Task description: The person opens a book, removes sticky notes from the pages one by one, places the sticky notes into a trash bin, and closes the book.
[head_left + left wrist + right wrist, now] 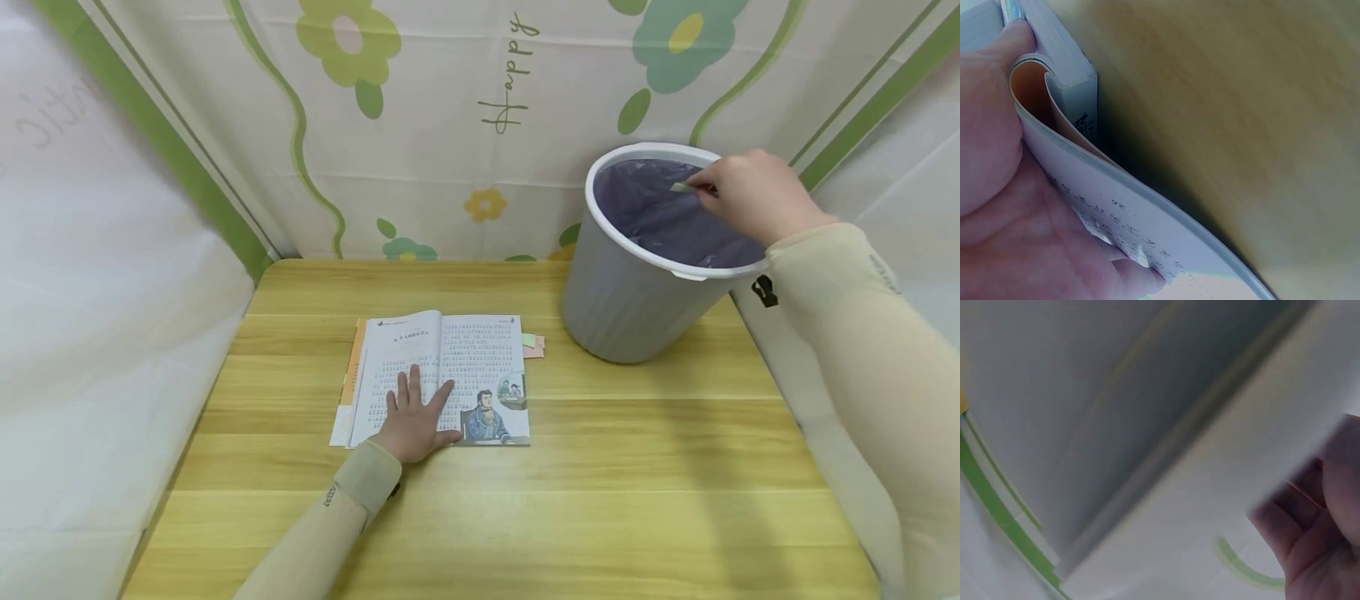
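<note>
An open book point(480, 350) with printed text and a drawing of a seated person lies on the wooden table. My left hand point(412, 427) rests across its lower pages with the fingers spread. In the left wrist view, the page edge point(1147, 194) bows up beside the palm point(1029, 231). Over the mouth of a grey trash bin point(637, 300), my right hand point(761, 196) pinches a small pale green slip point(681, 188). The right wrist view is blurred; it shows the bin's white rim point(1210, 469) beside the hand point(1322, 525), and the slip is hidden there.
A dark plastic bag point(652, 217) lines the bin, which stands at the table's back right. Green and pink sticky tabs point(533, 352) stick out from the book's right edge. A flowered curtain point(420, 150) hangs behind the table point(600, 483), with white cloth at both sides.
</note>
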`<state>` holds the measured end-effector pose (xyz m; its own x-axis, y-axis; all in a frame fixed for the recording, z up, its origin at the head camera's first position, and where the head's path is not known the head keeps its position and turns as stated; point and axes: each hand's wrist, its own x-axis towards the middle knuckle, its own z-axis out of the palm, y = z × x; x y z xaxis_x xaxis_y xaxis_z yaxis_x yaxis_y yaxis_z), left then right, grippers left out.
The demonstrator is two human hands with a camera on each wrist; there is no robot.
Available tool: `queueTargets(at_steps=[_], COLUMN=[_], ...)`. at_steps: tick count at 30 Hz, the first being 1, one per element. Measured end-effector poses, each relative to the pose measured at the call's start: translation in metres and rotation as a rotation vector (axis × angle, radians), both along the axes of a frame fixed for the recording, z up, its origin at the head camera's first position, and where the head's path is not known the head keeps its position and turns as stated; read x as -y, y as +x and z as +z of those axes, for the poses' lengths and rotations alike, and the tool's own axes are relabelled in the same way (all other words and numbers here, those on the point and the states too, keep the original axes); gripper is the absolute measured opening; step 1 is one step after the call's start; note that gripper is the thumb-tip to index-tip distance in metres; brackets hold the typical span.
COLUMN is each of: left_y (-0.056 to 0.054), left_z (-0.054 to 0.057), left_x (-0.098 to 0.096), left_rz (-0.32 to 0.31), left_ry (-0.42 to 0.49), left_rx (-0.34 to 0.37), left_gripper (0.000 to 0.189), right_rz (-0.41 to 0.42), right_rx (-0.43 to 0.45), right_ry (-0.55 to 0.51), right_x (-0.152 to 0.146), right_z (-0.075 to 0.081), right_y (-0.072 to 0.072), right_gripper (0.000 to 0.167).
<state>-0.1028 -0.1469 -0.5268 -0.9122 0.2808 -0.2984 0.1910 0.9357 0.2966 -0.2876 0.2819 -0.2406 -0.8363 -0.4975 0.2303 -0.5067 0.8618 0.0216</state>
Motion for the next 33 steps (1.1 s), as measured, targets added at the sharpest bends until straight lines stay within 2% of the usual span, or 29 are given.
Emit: queueTargets(at_steps=[8,12,17,24,33], left_y=[0.0,0.0,0.0,0.0,0.0], left_z=[-0.007,-0.006,-0.004,-0.006,-0.007], left_x=[0.002,0.002,0.001,0.001,0.002], left_rz=[-0.003,-0.003,-0.005,-0.004,0.002], left_ry=[0.014,0.024,0.016,0.021,0.015], left_rx=[0.016,0.011,0.005,0.011,0.007], left_gripper=[0.088,0.088,0.088,0.088,0.088], right_rz=[0.034,0.07,0.061,-0.008,-0.069], right_rx=[0.085,0.11,0.135,0.182,0.187], right_ry=[0.113,0.13,0.107,0.096,0.073], right_x=[-0.006,-0.009,-0.01,-0.009,-0.007], right_z=[-0.013,-0.021,-0.024,-0.017,-0.001], right_y=[-0.021,-0.024,-0.023,-0.018,-0.007], right_gripper=[0.025,0.024,0.024,0.029,0.034])
